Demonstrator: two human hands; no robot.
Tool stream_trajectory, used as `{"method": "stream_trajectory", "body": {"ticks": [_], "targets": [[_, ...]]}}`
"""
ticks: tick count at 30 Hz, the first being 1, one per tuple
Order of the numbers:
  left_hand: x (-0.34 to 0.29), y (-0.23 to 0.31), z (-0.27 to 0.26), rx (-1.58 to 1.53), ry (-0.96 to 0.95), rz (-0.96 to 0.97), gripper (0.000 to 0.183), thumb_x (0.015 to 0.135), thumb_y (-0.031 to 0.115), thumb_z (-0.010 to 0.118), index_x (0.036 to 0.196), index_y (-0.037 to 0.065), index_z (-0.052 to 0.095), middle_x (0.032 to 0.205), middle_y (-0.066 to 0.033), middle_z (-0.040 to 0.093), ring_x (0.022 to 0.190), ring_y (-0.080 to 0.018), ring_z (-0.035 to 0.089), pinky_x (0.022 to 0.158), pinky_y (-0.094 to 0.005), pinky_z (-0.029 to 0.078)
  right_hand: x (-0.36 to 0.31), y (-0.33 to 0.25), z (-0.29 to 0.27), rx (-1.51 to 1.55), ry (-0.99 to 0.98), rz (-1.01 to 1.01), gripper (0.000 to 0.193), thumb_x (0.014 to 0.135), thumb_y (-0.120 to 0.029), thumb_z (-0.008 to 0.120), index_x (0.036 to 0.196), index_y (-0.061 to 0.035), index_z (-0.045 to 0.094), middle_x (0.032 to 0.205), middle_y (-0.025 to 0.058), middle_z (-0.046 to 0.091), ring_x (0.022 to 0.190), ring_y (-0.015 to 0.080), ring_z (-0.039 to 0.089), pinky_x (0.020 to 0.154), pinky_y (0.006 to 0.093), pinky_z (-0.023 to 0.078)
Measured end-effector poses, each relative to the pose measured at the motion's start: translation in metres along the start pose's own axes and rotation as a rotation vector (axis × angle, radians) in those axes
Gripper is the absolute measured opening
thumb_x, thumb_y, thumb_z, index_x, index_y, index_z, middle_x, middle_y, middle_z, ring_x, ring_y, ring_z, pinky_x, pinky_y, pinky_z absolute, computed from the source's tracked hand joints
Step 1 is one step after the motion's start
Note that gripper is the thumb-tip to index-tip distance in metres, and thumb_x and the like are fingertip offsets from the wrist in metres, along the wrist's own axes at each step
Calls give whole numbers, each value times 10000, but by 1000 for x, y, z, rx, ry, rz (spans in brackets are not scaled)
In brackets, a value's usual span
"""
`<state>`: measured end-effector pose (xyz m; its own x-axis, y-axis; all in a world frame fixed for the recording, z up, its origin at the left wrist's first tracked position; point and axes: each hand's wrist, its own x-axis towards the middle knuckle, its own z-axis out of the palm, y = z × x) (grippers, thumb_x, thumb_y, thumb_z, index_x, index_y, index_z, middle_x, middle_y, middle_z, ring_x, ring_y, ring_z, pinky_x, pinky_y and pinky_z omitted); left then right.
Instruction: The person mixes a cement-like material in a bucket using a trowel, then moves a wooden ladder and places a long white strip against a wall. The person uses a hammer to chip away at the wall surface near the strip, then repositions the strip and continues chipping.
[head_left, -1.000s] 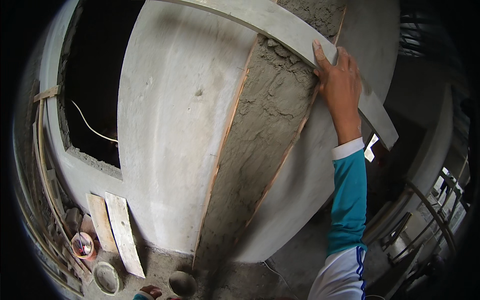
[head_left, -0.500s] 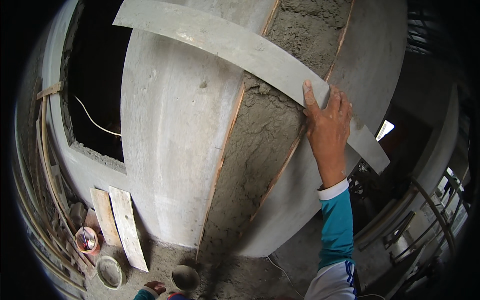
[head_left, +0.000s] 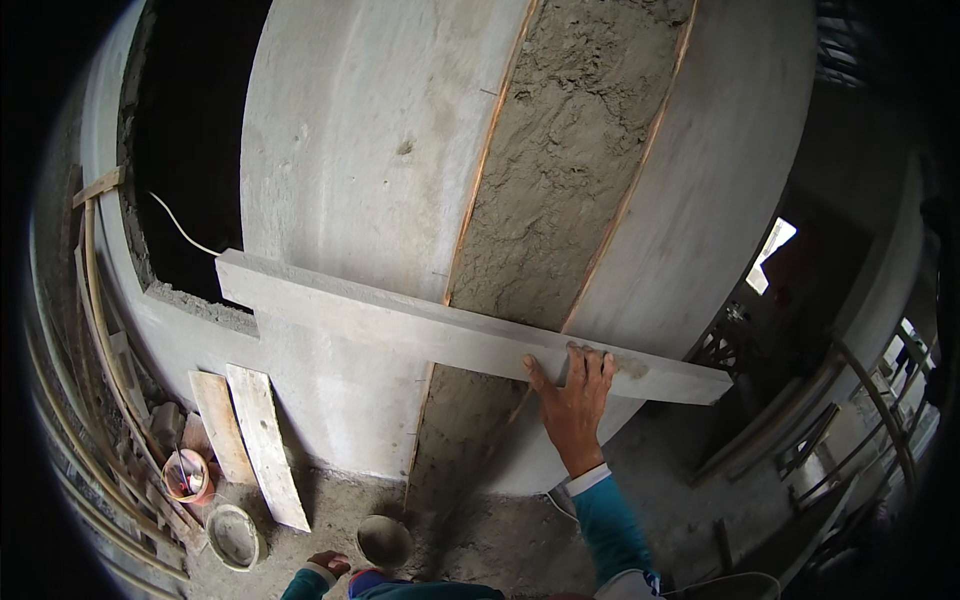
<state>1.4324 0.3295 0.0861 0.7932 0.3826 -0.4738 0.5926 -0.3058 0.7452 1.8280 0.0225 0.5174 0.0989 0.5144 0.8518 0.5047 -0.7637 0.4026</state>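
A long, grey, cement-smeared straightedge (head_left: 400, 330) lies across the wall column, tilting down to the right. My right hand (head_left: 575, 405) grips it right of the middle, with the thumb and fingertips on its face; the far side of the grip is hidden. Under it runs a strip of wet mortar (head_left: 570, 170) between two thin wooden guide strips (head_left: 482, 170). The mortar is rough above the straightedge, and a shorter stretch shows below. Low in the view, my left hand (head_left: 328, 563) hangs near a round mortar bucket (head_left: 384, 541), fingers loosely bent, holding nothing visible.
Two boards (head_left: 268, 445) lean against the wall at the lower left. Beside them stand a pinkish bucket (head_left: 187, 476) with tools and a pale tub (head_left: 235, 537). Bamboo poles (head_left: 95, 330) stand at the far left, near a dark window opening (head_left: 190, 150). A cable (head_left: 180, 232) hangs there.
My right hand has brought the straightedge down the mortar strip, from the upper part to below the middle, and its slant has lessened. My left hand has shifted slightly right.
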Motion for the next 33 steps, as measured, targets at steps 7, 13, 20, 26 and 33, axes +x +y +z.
{"method": "stream_trajectory", "body": {"ticks": [7, 13, 20, 26, 33], "targets": [[46, -35, 9, 149, 25, 276, 415, 889, 393, 781, 1186, 105, 751, 1127, -126, 774, 1068, -292, 724, 952, -424, 565, 72, 58, -27, -58, -18, 19, 903, 840, -65, 782, 1558, -473, 416, 1410, 191, 481, 1312, 422, 468, 1135, 646, 375], [101, -72, 20, 140, 12, 508, 360, 949, 357, 756, 1249, 161, 720, 1256, -124, 721, 1177, -287, 656, 966, -501, 526, 226, 130, -70, -123, 296, 79, 701, 872, -249, 795, 1498, -430, 536, 1394, 189, 538, 1290, 420, 517, 1089, 594, 429], [123, -46, 1, 203, 67, 429, 361, 947, 369, 751, 1241, 162, 721, 1253, -123, 718, 1183, -298, 651, 982, -487, 522, 390, 204, -117, -192, 360, 182, 545, 956, -373, 717, 1467, -475, 558, 1434, 195, 545, 1299, 434, 547, 1053, 526, 501], [149, -31, -7, 221, 97, 411, 361, 946, 380, 747, 1234, 164, 721, 1250, -122, 716, 1189, -307, 647, 997, -475, 519, 492, 241, -149, -189, 330, 217, 510, 992, -394, 675, 1481, -459, 547, 1437, 174, 554, 1285, 441, 566, 1059, 533, 502], [170, -12, -19, 253, 109, 391, 362, 944, 392, 743, 1227, 166, 721, 1246, -121, 713, 1196, -318, 642, 1013, -461, 515, 585, 282, -175, -157, 357, 139, 530, 988, -360, 688, 1491, -436, 537, 1384, 192, 626, 1248, 421, 620, 1054, 527, 503]]}}
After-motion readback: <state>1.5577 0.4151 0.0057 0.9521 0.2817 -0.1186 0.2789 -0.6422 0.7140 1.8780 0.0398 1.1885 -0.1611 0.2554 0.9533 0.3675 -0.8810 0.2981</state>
